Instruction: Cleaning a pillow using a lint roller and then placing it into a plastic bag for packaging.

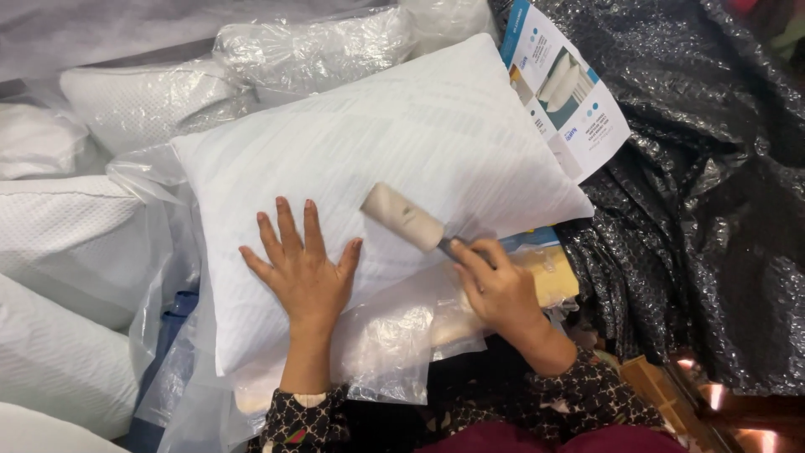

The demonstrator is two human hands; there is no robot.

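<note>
My left hand lies flat on the white pillow, fingers spread wide, palm pressing the lower left part of its ribbed cover. My right hand closes around the dark handle of a lint roller; the fingers wrap it tightly, and the pale roller head rests tilted on the pillow, just beside my left thumb. The pillow sits in front of me, propped at a slant, its lower edge lying over a crumpled clear plastic bag that spreads under both wrists. A yellowish sheet shows just beyond my right hand, partly under the pillow's corner. A printed card in white and blue leans against the pillow's upper right side. To its right, dark bubble wrap covers a wide area. More pillows in plastic pile up at my left and behind, touching one another. My patterned sleeves show at the bottom edge.
</note>
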